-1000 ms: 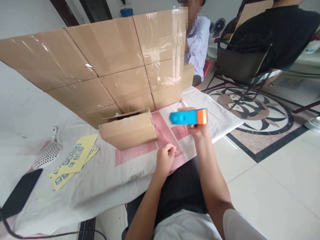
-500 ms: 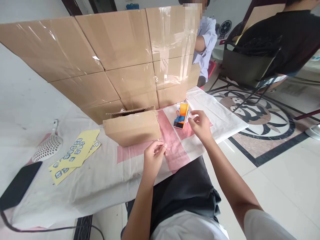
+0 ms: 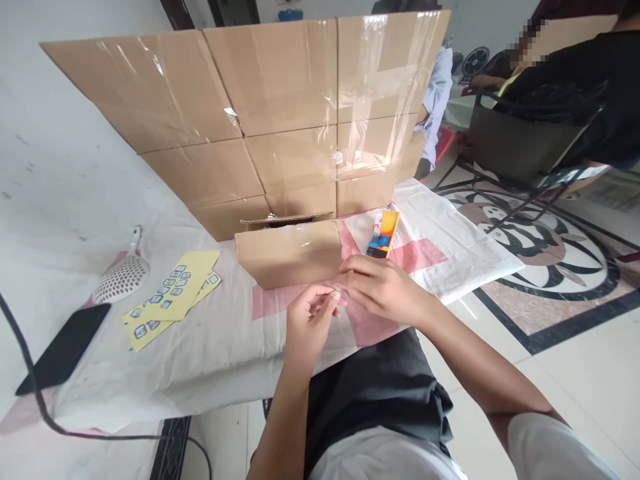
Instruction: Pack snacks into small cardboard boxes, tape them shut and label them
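Observation:
My left hand (image 3: pixel 311 321) is closed in a pinch above the table's front edge; whatever its fingertips hold is too small to make out. Beside it, my right hand (image 3: pixel 377 287) reaches in from the right, its bent fingers meeting the left fingertips. Its own fingertips are partly hidden, and I cannot see what they hold. Just behind the hands stands a small open cardboard box (image 3: pixel 290 257). An orange and blue packet (image 3: pixel 384 233) lies past my right hand on the pink and white cloth (image 3: pixel 200 363).
A tall cardboard panel (image 3: pixel 285 80) stands across the back. To the left lie yellow sheets (image 3: pixel 173 287) with drawn shapes, a white slotted ladle (image 3: pixel 123 275) and a black flat device (image 3: pixel 65 347). A black cable (image 3: pixel 115 437) hangs at the front left. A chair (image 3: pixel 525 147) and people are at the right.
My right hand has moved left, from beside the orange packet to my left hand. The left hand keeps its pinch. The view has shifted slightly left.

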Available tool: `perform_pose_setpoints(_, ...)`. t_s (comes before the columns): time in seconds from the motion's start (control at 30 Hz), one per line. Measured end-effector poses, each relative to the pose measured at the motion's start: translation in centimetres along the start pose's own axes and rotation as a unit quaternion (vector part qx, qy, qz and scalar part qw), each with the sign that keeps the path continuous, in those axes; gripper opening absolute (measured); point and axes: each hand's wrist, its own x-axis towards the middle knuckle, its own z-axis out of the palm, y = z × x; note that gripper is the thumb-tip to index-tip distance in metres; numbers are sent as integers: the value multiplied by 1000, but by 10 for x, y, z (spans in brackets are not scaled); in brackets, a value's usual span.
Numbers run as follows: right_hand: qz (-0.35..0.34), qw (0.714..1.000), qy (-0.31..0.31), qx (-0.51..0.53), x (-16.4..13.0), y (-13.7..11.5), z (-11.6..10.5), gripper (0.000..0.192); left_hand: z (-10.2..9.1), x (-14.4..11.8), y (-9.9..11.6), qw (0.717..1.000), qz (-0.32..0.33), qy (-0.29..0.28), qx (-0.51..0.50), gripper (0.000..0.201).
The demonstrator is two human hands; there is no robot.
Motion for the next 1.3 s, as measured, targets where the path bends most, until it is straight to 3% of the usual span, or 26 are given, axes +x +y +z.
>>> perform_pose_setpoints(0.17, 26, 994, -18, 101, 36, 9, -5, 25, -20, 8, -2, 997, -66, -8, -26, 32)
perform_pose_setpoints(0.3, 85, 987, 52, 130, 78, 27, -20, 19, -52, 17, 0, 994, -110, 18, 5, 44)
perform_pose_setpoints(0.37, 105, 987, 24, 122, 101, 35, -22, 18, -64, 21, 5, 993, -57, 90, 54, 35)
perform_pose_setpoints(0.47, 108, 989, -64, 74, 130, 45, -13, 19, -71, 35, 14, 956, 118, 199, 182, 24)
perform_pose_setpoints(0.53, 94, 991, -92, 27, 146, 50, -3, 19, -70, 51, 17, 903, 256, 188, 291, 23)
perform_pose_setpoints(0.6, 78, 991, -104, -28, 160, 55, 5, 19, -67, 69, 13, 851, 336, 123, 385, 29)
perform_pose_setpoints(0.7, 63, 983, -139, -105, 178, 62, 14, 19, -64, 88, 0, 824, 334, 66, 454, 35)
perform_pose_setpoints(0.77, 51, 974, -182, -127, 188, 68, 20, 15, -62, 91, -9, 824, 322, 67, 462, 35)
perform_pose_setpoints(0.83, 66, 968, -183, -158, 198, 77, 28, 13, -59, 88, -14, 825, 319, 74, 461, 35)
perform_pose_setpoints(0.9, 134, 964, -141, -180, 203, 91, 37, 43, -57, 84, -15, 829, 314, 75, 457, 36)
perform_pose_setpoints(0.97, 207, 959, -102, -166, 202, 105, 44, 57, -55, 81, -14, 835, 306, 74, 452, 37)
perform_pose_setpoints(1.03, 234, 960, -93, -125, 193, 118, 48, 43, -54, 80, -12, 835, 305, 73, 451, 37)
perform_pose_setpoints(1.13, 218, 968, -96, -77, 174, 127, 50, 18, -58, 83, -4, 829, 324, 94, 446, 32)
perform_pose_setpoints(1.23, 212, 972, -100, -25, 159, 123, 50, 25, -64, 90, 6, 819, 328, 122, 454, 32)
perform_pose_setpoints(1.3, 206, 973, -100, -38, 156, 117, 52, 28, -68, 96, 13, 818, 313, 90, 474, 36)
